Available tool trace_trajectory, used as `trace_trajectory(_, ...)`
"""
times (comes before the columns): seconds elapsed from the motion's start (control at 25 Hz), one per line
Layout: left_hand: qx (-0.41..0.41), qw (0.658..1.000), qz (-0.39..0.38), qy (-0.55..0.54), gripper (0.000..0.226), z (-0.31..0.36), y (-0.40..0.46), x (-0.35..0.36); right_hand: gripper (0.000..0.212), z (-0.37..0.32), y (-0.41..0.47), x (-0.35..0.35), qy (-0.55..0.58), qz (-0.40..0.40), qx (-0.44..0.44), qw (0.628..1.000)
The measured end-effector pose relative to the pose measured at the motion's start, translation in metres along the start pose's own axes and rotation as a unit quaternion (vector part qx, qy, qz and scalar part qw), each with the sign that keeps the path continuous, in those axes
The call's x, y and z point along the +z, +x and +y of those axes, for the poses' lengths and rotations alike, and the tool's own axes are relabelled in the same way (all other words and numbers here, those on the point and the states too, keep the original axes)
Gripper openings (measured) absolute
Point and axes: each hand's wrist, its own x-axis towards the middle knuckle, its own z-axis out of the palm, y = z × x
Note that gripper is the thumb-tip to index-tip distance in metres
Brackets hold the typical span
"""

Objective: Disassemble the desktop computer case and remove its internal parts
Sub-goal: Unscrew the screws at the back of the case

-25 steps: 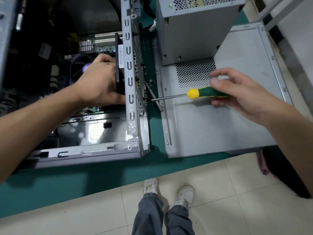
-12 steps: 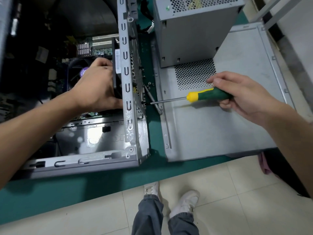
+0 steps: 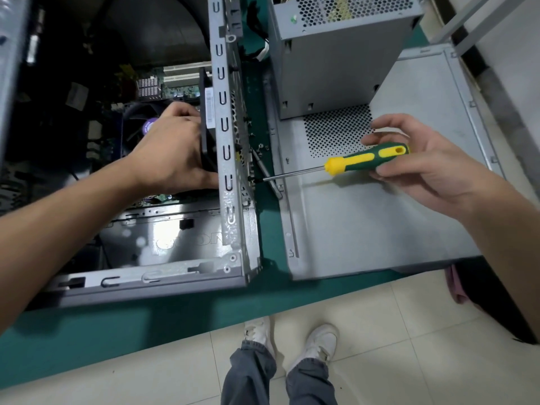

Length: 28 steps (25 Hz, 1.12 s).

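Left hand (image 3: 172, 153): grips the black fan (image 3: 208, 133) inside the case (image 3: 230, 182).
Right hand (image 3: 420, 162): pinches the screwdriver (image 3: 365, 159) (tip at a rear-wall screw).

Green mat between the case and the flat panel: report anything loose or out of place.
Small loose screws lie scattered on the green mat beside the case, near the screwdriver tip. Uncontained, they could roll off or get lost.

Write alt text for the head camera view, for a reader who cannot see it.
A person's right hand holds a green-and-yellow screwdriver with its tip at a screw on the rear panel of an open computer case, while the left hand grips a black fan inside. A removed side panel and power supply lie alongside.
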Motion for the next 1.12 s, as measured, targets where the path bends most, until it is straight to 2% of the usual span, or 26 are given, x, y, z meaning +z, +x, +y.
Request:
trace_trajectory(0.08, 0.001, 1.000, -0.005, -0.002, 0.016, 0.000, 0.001, -0.001, 0.016, 0.001, -0.001, 0.001, -0.071, 0.019, 0.030, 0.997)
trace_trajectory(0.16, 0.005, 1.000, -0.002, 0.000, 0.018, 0.000, 0.000, -0.001, 0.030, 0.006, 0.001, 0.003, -0.196, 0.056, 0.046, 0.978)
trace_trajectory(0.2, 0.007, 1.000, 0.000, 0.002, 0.018, 0.000, 0.000, -0.001, 0.025, 0.005, 0.000, 0.006, -0.192, 0.061, 0.028, 0.979)
trace_trajectory(0.24, 0.009, 1.000, 0.002, 0.000, 0.019, 0.001, 0.000, -0.001, 0.015, 0.007, 0.001, 0.005, -0.136, 0.066, 0.021, 0.988)
trace_trajectory(0.32, 0.016, 1.000, 0.003, -0.003, 0.020, 0.002, 0.001, -0.002, 0.032, 0.005, -0.002, 0.001, -0.007, 0.025, 0.001, 1.000)
trace_trajectory(0.36, 0.018, 1.000, 0.003, -0.002, 0.023, 0.003, 0.001, -0.003, 0.032, 0.004, -0.003, 0.003, 0.016, 0.008, -0.001, 1.000)
trace_trajectory(0.44, 0.023, 1.000, 0.010, 0.002, 0.021, 0.005, 0.001, -0.003, 0.011, 0.004, -0.004, 0.006, -0.081, 0.036, 0.024, 0.996)
trace_trajectory(0.52, 0.029, 0.999, 0.013, 0.015, 0.011, 0.003, 0.001, -0.001, 0.026, 0.007, -0.002, 0.008, -0.179, 0.077, 0.029, 0.980)
trace_trajectory(0.6, 0.035, 0.999, 0.015, 0.019, 0.010, 0.004, 0.001, -0.002, 0.016, 0.008, -0.001, 0.009, -0.113, 0.079, 0.005, 0.990)
trace_trajectory(0.68, 0.035, 0.999, 0.022, 0.008, 0.022, 0.006, 0.002, -0.002, 0.034, 0.005, -0.001, 0.004, -0.005, 0.043, -0.010, 0.999)
trace_trajectory(0.72, 0.032, 0.999, 0.023, -0.003, 0.026, 0.006, 0.002, -0.003, 0.035, 0.004, -0.002, 0.003, 0.005, 0.032, -0.009, 0.999)
trace_trajectory(0.8, 0.035, 0.999, 0.022, -0.009, 0.028, 0.006, 0.001, -0.003, 0.011, 0.004, -0.002, 0.005, -0.085, 0.050, 0.014, 0.995)
trace_trajectory(0.88, 0.036, 0.999, 0.014, -0.007, 0.028, 0.006, 0.001, -0.004, 0.020, 0.007, -0.001, 0.008, -0.157, 0.087, 0.021, 0.984)
trace_trajectory(0.96, 0.036, 0.999, 0.012, 0.000, 0.027, 0.006, 0.001, -0.004, 0.015, 0.008, -0.002, 0.010, -0.079, 0.081, 0.009, 0.994)
trace_trajectory(1.04, 0.039, 0.999, 0.009, 0.009, 0.024, 0.005, 0.001, -0.003, 0.033, 0.007, -0.005, 0.004, 0.021, 0.046, 0.001, 0.999)
trace_trajectory(1.08, 0.038, 0.999, 0.006, 0.008, 0.024, 0.005, 0.001, -0.003, 0.031, 0.006, -0.006, 0.004, 0.022, 0.035, 0.002, 0.999)
trace_trajectory(1.12, 0.035, 0.999, 0.002, 0.003, 0.024, 0.006, 0.001, -0.003, 0.019, 0.007, -0.007, 0.004, -0.003, 0.037, 0.010, 0.999)
